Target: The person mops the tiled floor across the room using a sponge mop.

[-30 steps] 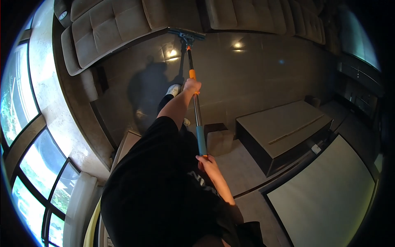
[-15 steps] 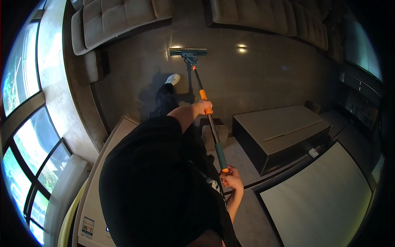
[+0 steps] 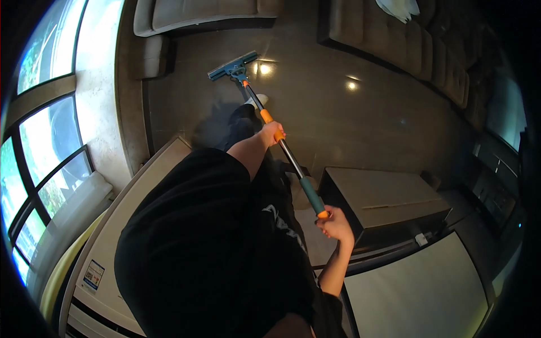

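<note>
A long-handled mop [image 3: 292,158] runs diagonally from upper left to lower right in front of my body. My left hand [image 3: 273,133] is wrapped round its pole at the orange collar. Lower down, my right hand [image 3: 336,225] grips the orange end of the pole, just past the green sleeve. The wide blue-grey mop head [image 3: 233,66] is over the dark tiled floor [image 3: 315,107], tilted up towards its right end; whether it touches the floor I cannot tell. Just below it, a white shoe [image 3: 258,102] shows partly behind the pole.
Brown tufted sofas [image 3: 372,39] line the top, with a white cloth-like item [image 3: 399,8] on the right one. A low table [image 3: 383,194] and a large pale panel [image 3: 417,287] are at the right. A beige cabinet [image 3: 141,197] stands left, near windows [image 3: 51,135].
The mop head has moved left and turned from nearly level to slanted. My right hand has shifted right with the pole's end, my left hand slightly up since the last frame. The view has turned.
</note>
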Demonstrator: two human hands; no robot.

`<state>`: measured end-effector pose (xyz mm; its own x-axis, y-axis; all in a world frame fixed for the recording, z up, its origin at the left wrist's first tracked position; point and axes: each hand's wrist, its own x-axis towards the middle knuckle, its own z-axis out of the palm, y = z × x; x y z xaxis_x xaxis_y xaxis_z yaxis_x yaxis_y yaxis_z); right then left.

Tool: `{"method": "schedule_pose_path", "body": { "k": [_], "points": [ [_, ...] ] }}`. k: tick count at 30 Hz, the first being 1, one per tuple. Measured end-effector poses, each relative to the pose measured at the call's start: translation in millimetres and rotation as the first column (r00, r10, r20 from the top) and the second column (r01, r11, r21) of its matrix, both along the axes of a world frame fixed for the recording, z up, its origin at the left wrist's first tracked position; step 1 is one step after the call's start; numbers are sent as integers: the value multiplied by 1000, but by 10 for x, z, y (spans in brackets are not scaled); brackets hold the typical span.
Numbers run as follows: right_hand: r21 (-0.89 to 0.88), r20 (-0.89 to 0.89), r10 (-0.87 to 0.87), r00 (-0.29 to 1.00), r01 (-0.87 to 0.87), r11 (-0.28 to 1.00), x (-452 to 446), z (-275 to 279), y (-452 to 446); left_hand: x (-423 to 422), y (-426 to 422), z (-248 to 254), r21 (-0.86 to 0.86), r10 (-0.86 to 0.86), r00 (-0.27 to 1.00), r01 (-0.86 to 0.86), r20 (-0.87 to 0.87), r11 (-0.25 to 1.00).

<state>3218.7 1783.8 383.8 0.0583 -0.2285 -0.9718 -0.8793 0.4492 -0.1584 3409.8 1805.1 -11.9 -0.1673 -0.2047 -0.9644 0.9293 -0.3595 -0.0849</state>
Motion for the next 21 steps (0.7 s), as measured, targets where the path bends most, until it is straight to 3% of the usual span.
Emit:
{"method": "schedule_pose_path", "body": {
  "k": [1,3,6,8,11,14,16,18,19,21],
  "points": [
    [-54,-15,98,995,-99,994,59,-203,-84,167,-29,11,-20,55,998,-55,-12,998],
    [-158,-20,310,951,-309,938,436,-729,-120,517,124,-519,-27,190,981,-190,-28,981],
    [-300,-94,545,833,-546,782,1288,-650,-438,1069,48,-732,-97,353,935,-350,18,932],
    [-396,-127,595,793,-591,703,1620,-592,-588,1539,-21,-533,-76,483,876,-481,8,873],
    [-466,-87,641,763,-600,650,1846,-614,-603,1792,99,-412,-100,626,763,-619,158,779],
    [-413,38,543,839,-482,773,1569,-1087,-519,1654,182,-635,-120,664,710,-656,234,745],
    [-284,80,311,947,-277,918,1556,-1172,-606,1617,91,-568,-90,658,711,-660,248,746],
    [-229,141,62,988,-28,973,1730,-1119,-755,1723,-132,-357,-41,634,736,-644,239,764],
    [-236,121,22,992,7,972,1823,-1060,-856,1742,-247,-322,-49,607,752,-617,255,785],
    [-371,93,121,988,-78,925,1900,-1023,-970,1759,-340,-361,-44,596,751,-611,283,791]
  ]
}}
